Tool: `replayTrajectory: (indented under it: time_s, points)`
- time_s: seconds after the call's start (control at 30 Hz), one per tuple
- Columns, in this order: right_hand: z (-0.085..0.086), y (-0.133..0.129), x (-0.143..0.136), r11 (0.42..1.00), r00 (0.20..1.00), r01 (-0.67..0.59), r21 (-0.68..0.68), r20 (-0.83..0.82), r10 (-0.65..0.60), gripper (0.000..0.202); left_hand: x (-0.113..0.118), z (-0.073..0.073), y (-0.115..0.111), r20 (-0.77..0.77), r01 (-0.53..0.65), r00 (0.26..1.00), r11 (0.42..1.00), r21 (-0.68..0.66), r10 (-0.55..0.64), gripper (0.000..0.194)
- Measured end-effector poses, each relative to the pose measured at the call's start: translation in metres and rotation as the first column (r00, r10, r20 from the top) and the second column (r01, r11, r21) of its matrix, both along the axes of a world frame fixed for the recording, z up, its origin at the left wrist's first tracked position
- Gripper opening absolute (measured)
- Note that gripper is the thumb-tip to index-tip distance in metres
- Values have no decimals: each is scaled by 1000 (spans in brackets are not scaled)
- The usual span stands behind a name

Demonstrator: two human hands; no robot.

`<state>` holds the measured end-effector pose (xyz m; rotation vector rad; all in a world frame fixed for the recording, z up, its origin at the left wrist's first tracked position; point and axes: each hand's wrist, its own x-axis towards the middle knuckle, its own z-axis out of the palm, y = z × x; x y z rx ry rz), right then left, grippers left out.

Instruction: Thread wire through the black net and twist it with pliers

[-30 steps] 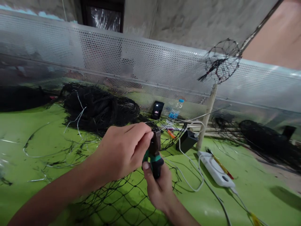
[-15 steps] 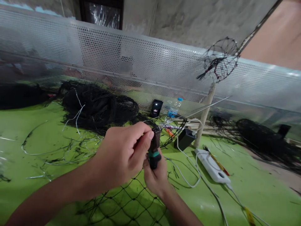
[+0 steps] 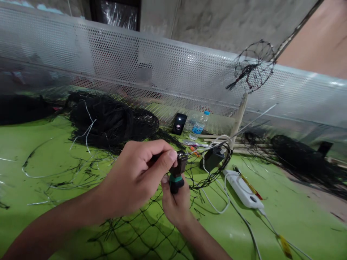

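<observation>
My left hand (image 3: 146,173) is closed in a pinch at the tool's head; what lies between its fingertips is too small to make out. My right hand (image 3: 177,202) is wrapped round a dark hand tool (image 3: 177,173) with a green band, held upright. From the tool's head a thin metal wire (image 3: 251,122) runs up to the right. A loop of black netting (image 3: 214,178) hangs just right of the tool. Below both hands, black net (image 3: 151,231) spreads over the green surface.
Black strand bundles (image 3: 108,119) lie at the back left, near loose wires. Behind stand a phone (image 3: 179,124), a bottle (image 3: 199,126) and a perforated metal panel (image 3: 168,68). On the right are a black box (image 3: 212,159), a wooden post (image 3: 238,119) and a white power strip (image 3: 244,189).
The wire has shifted to the right and its tip reaches further. A loop of black netting now shows right of the tool. Both hands remain close together at the tool.
</observation>
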<state>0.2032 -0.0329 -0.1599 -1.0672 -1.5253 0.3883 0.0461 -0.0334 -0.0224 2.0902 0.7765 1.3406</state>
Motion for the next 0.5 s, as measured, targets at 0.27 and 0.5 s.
replayTrajectory:
  time_s: [0.27, 0.5]
  points:
    - [-7, 1, 1, 998, 1000, 21, 58, 16, -22, 40, 0, -1, -2, -28, -7, 1000, 1000, -31, 6, 28]
    - [-13, 2, 1, 992, 996, 76, 98, 44, -81, 43, 3, -9, 2, -104, -164, 974, 942, 292, 201, 22]
